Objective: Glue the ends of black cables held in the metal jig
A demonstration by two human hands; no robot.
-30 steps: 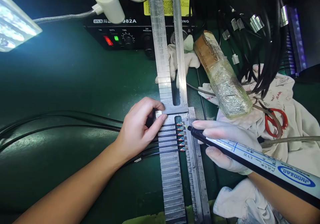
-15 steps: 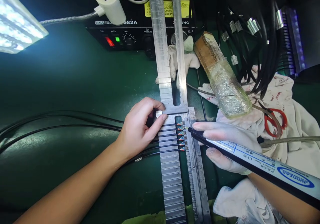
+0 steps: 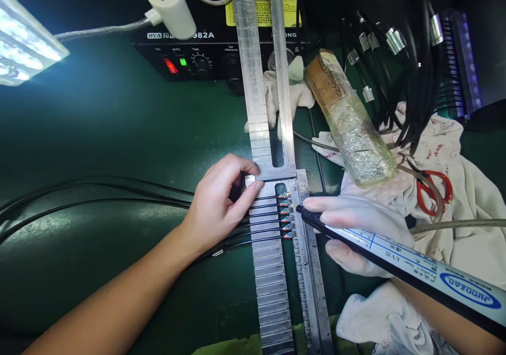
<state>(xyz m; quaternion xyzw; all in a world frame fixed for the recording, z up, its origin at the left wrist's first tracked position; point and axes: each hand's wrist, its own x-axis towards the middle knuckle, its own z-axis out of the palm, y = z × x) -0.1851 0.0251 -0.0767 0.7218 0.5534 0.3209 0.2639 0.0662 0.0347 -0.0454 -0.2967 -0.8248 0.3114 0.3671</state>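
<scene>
While the metal jig (image 3: pixel 272 281) was held at its left edge by the bare left hand (image 3: pixel 219 202), the labelled tube (image 3: pixel 403 264) was carried in the gloved right hand (image 3: pixel 369 218), its black tip directed at the cable ends (image 3: pixel 286 219) along the jig's right edge. The jig edge was pinched between thumb and fingers; the gloved fingers were closed around the tube's tip end. Contact between tip and metal could not be confirmed. Black cables (image 3: pixel 264 214) were laid side by side across the jig, above the green counter (image 3: pixel 118 133).

The tube was judged light and rigid, best grasped close behind the tip. The jig was judged heavy, stiff and smooth, to be taken by its edges. The cables were judged flexible; their ends, where coloured wires were exposed, were judged fragile and unsuited to gripping.

On the tube, "UV" could be read and, inverted within a blue oval, apparently "JUNNIAN". The control box (image 3: pixel 218 62) was marked "BYA", "982A", "ON", "AUTO", "TIME" and "AIR PRESSURE". The yellow label (image 3: pixel 291 13) was too finely printed to be read. "BEAR" was printed on the cloth (image 3: pixel 466 186).
</scene>
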